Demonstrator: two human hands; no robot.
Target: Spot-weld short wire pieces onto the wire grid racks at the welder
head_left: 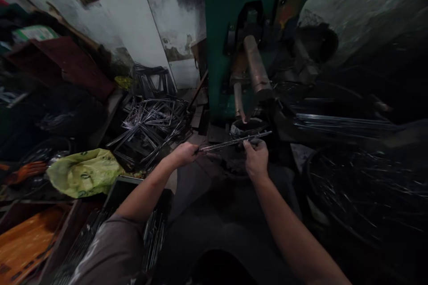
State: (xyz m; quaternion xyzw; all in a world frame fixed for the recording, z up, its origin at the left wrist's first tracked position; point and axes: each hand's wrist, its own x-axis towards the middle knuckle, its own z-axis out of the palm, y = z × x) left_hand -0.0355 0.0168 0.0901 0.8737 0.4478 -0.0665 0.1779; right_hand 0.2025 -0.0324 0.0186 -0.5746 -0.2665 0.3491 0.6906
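My left hand (186,154) is closed around the left end of some thin metal rods (222,145), seemingly part of a bent wire frame. At the other end, my right hand (257,156) pinches the same rods between thumb and fingers. They lie nearly level, the right end a little higher, above my lap. Just beyond them, a green machine (220,53) carries a thick copper-coloured arm (256,62) and a lower electrode (238,100) pointing down. A dark round container (249,126) sits under that tip. Blur hides how many rods I hold.
Bent wire frames (154,118) lie heaped at the left, near a yellow-green sack (87,173). At the right stands a wide tub (312,173) of loose wire pieces, with a bundle of straight rods (341,121) behind it. An orange crate (26,242) is at lower left.
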